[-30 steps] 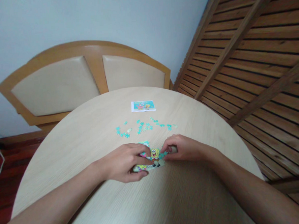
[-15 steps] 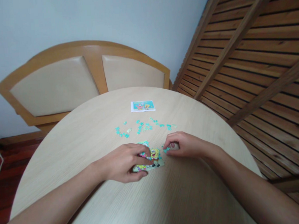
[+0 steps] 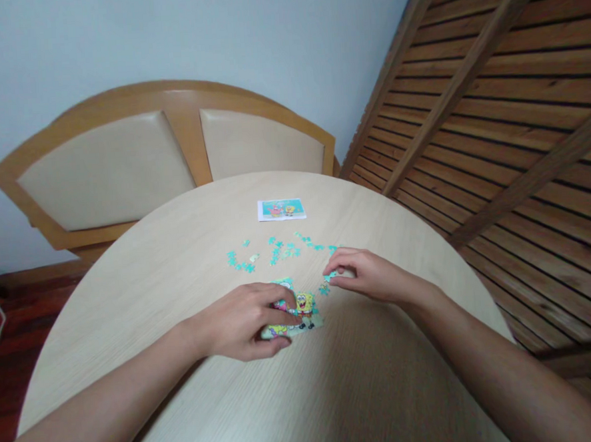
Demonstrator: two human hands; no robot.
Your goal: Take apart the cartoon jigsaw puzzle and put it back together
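Observation:
A partly joined jigsaw puzzle (image 3: 306, 303) with a yellow cartoon figure lies near the middle of the table. Resting across its left side, my left hand (image 3: 254, 319) has its fingers apart and covers part of the picture. Just up and right of the puzzle, my right hand (image 3: 366, 273) pinches a small teal puzzle piece (image 3: 330, 275) between thumb and fingers. Below those fingertips a loose puzzle piece (image 3: 324, 290) lies on the table, close to the puzzle's right edge.
Several loose teal pieces (image 3: 276, 254) are scattered beyond the puzzle. Farther back lies a reference picture card (image 3: 282, 209). The round wooden table (image 3: 177, 255) has a padded chair (image 3: 107, 172) behind it and a slatted wood partition (image 3: 495, 135) on the right.
My right hand has moved up and away from the puzzle's right edge, and a teal piece shows at its fingertips. My left hand has stayed on the puzzle.

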